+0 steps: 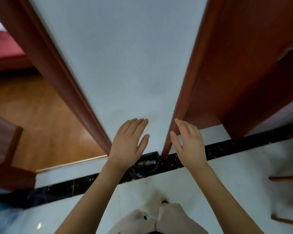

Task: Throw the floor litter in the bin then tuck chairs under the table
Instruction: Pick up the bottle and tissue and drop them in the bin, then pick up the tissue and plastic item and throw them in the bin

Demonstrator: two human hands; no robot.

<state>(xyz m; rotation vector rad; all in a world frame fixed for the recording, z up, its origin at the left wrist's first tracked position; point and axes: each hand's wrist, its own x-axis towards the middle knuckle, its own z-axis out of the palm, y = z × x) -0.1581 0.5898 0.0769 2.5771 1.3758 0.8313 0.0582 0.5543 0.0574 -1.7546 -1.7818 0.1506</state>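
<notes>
**Bin at wall foot, litter inside; both hands released**

A dark bin (151,154) is seen standing on the floor against the foot of the white wall (118,65), between two reddish-brown door frames. It is largely hidden by the left wrist. A blurred container (146,162) with a green and red label lies inside it; whether it is a can or a bottle cannot be told.

The left hand (128,141) is held above the bin with the fingers straight and together and the thumb spread; nothing is grasped. The right hand (189,144) is likewise flat and released, with nothing held. Its fingertips overlap the right door frame (181,102); contact cannot be confirmed.

The floor is of white tile (227,176), crossed by a black marble strip (235,145) along the wall. Beyond the left door frame (57,73), a wooden floor (41,115) is visible. Wooden furniture parts (286,179) are noted at the right edge.
</notes>
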